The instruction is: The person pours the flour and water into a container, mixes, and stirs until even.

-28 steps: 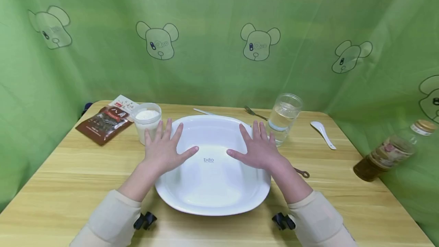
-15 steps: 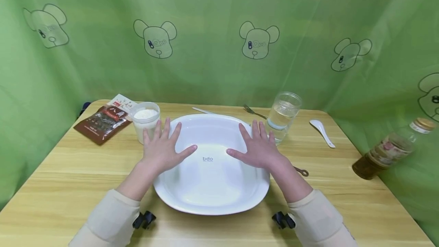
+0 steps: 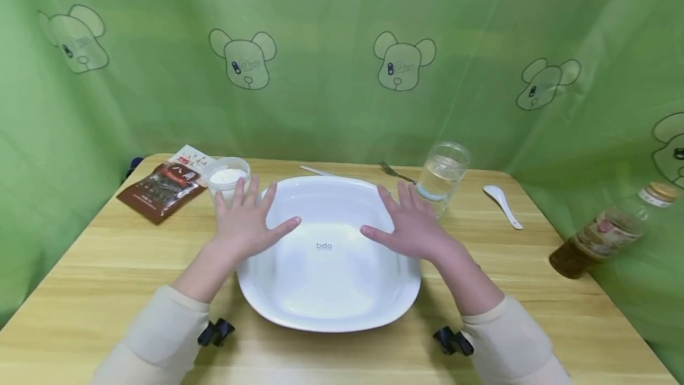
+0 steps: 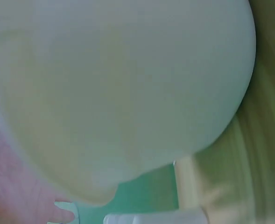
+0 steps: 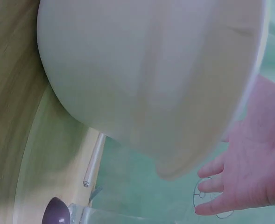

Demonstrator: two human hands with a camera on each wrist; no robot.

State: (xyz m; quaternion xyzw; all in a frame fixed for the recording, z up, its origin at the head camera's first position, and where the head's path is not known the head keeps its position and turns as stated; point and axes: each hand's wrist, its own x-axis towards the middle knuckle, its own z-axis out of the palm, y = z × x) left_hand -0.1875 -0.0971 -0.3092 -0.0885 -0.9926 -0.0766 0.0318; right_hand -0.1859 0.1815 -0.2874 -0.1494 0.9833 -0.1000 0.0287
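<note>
The left hand (image 3: 243, 229) and right hand (image 3: 415, 229) (palms down, fingers spread apart) hover above the white basin (image 3: 327, 284).

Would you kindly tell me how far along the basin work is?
Looks done: the basin is set out, bare inside. In hand: nothing; left hand and right hand spread at its sides. Probably remaining: any filling; powder sits in the jar, liquid in the cup.

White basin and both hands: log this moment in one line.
white basin: on table; left hand: spread above basin's left side; right hand: spread above basin's right side
</note>
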